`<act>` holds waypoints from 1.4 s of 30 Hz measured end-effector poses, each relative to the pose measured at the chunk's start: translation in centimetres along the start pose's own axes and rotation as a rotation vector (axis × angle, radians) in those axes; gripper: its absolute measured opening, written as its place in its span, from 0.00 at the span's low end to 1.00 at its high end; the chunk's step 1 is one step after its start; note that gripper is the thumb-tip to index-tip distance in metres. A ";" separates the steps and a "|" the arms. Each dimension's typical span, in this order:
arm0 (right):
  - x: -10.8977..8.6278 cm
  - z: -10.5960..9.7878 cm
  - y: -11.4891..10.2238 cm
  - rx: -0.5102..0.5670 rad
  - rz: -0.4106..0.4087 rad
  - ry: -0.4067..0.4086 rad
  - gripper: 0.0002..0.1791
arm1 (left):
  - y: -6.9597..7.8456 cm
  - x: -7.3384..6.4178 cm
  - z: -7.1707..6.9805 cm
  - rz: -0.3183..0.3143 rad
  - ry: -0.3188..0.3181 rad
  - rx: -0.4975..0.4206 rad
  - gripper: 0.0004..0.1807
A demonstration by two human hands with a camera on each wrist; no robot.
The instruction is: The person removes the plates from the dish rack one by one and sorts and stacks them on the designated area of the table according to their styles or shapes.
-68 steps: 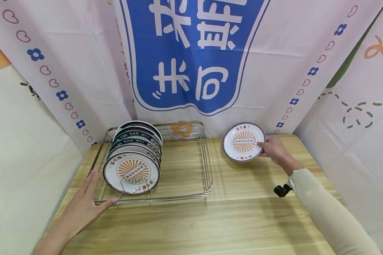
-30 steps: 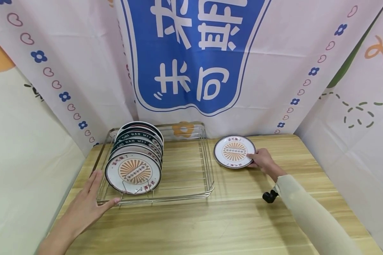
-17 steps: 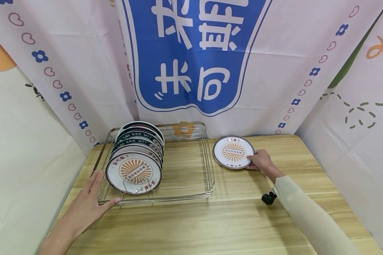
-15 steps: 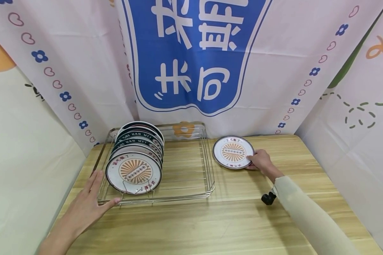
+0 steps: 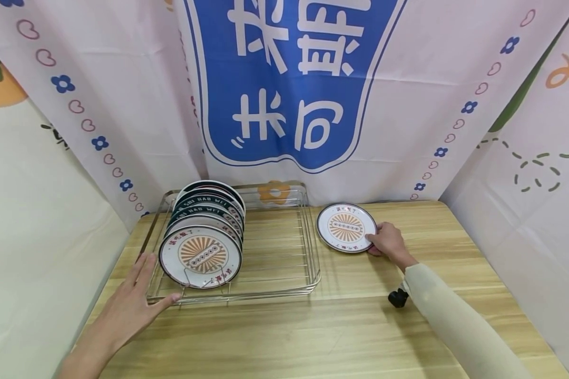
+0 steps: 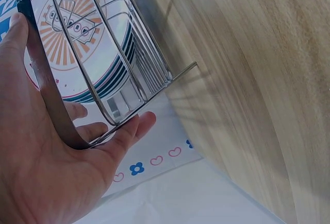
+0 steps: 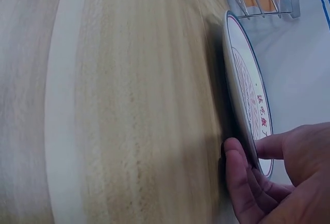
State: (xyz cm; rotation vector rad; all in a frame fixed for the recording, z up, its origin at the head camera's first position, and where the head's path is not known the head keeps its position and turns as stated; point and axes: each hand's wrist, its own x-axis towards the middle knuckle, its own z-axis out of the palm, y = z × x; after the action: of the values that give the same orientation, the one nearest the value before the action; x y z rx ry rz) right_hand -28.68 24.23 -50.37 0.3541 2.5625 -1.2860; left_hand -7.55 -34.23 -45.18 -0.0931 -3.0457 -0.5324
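Note:
My right hand (image 5: 388, 241) pinches the right edge of a white plate (image 5: 346, 228) with a dark rim and an orange sunburst. The right wrist view shows the thumb on its face and the fingers (image 7: 237, 172) curled under it, with the plate low over the wood. On the left, my left hand (image 5: 128, 305) grips the near left corner of a wire dish rack (image 5: 265, 293). In the left wrist view its thumb lies on the flat metal rim (image 6: 45, 87) and its fingers reach round the corner. Several plates (image 5: 200, 257) stand tilted in the rack's left part, a matching sunburst plate foremost.
The rack's right part shows bare wires over the wooden table (image 5: 289, 337). Behind hangs a white cloth with a blue sign print (image 5: 284, 79), and printed cloths close off both sides. A black wrist camera piece (image 5: 398, 298) sits under the right sleeve.
Over the two seconds my right hand has brought the plate left and down toward the table beside the rack. Since half a second ago it has barely moved. My left hand stays at the rack's corner.

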 end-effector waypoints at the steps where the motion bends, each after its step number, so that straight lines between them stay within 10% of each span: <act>1: 0.0 0.0 0.1 -0.023 -0.007 0.002 0.26 | 0.0 0.0 0.0 0.000 -0.004 0.000 0.65; 12: -1.1 -1.7 -1.4 -0.452 -0.152 0.039 0.35 | -0.3 0.1 0.2 0.021 0.028 -0.006 0.65; 19: -2.6 -2.8 -4.7 -0.687 -0.268 0.113 0.18 | -0.3 0.1 0.1 0.025 0.045 -0.007 0.66; 42: -14.2 1.9 -21.7 -0.785 -0.828 0.142 0.17 | -0.1 0.1 0.2 0.021 0.043 0.004 0.66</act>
State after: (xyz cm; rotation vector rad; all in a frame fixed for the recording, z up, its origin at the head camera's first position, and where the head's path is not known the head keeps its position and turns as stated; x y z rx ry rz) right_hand -22.24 8.67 -30.56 -0.8608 3.1778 -0.2825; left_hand -7.69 -34.21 -45.36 -0.1119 -3.0003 -0.5193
